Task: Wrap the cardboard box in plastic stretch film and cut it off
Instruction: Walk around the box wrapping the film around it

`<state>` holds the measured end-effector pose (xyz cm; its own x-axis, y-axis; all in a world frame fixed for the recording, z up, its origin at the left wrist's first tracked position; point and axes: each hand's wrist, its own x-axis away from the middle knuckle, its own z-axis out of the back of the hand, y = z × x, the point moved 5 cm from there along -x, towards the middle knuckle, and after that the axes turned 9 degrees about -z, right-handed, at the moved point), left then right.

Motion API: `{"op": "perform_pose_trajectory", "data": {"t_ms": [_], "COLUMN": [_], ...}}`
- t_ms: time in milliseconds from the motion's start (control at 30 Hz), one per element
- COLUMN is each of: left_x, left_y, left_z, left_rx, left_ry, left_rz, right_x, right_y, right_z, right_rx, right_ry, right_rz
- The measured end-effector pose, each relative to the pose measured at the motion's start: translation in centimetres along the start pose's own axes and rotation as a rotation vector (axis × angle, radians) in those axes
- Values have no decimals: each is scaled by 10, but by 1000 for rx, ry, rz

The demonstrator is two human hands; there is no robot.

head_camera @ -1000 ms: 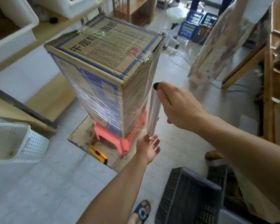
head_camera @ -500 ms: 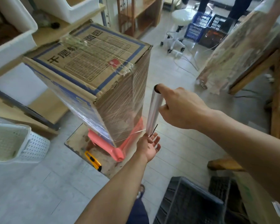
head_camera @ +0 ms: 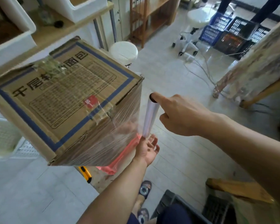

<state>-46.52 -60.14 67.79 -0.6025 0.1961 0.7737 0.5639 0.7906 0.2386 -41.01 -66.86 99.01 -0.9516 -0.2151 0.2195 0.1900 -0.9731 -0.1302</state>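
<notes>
A tall cardboard box [head_camera: 63,97] with blue borders stands on a pink stool [head_camera: 120,160], its sides covered in clear film. The stretch film roll [head_camera: 150,118] hangs upright just right of the box's near corner, with a film sheet [head_camera: 124,126] stretched from it to the box. My right hand [head_camera: 181,115] has its index finger hooked into the roll's top core, other fingers curled. My left hand [head_camera: 148,149] is palm up with spread fingers under the roll's lower end. A yellow utility knife [head_camera: 86,172] lies on the wooden board [head_camera: 102,180] below the box.
A white round stool [head_camera: 124,51] stands behind the box, a white perforated basket [head_camera: 2,138] at left. A black crate [head_camera: 176,206] and a wooden beam [head_camera: 238,191] sit near my feet. Cables, stacked crates [head_camera: 229,29] and a draped table lie at right.
I have moved round the box's right side with the roll, laying film along that face. My right index finger now points into the core. The box fills more of the view.
</notes>
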Motion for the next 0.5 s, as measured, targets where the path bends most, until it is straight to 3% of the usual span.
{"op": "perform_pose_trajectory", "data": {"t_ms": [267, 500], "left_x": [-19, -29], "left_y": [-2, 17], "left_z": [-30, -53], "left_rx": [29, 137], "left_ry": [37, 137], "left_rz": [-34, -159], "right_x": [-38, -81], "right_y": [23, 20], "right_z": [1, 8], "right_rx": [43, 106], "right_ry": [-96, -164], "right_rz": [76, 326]}}
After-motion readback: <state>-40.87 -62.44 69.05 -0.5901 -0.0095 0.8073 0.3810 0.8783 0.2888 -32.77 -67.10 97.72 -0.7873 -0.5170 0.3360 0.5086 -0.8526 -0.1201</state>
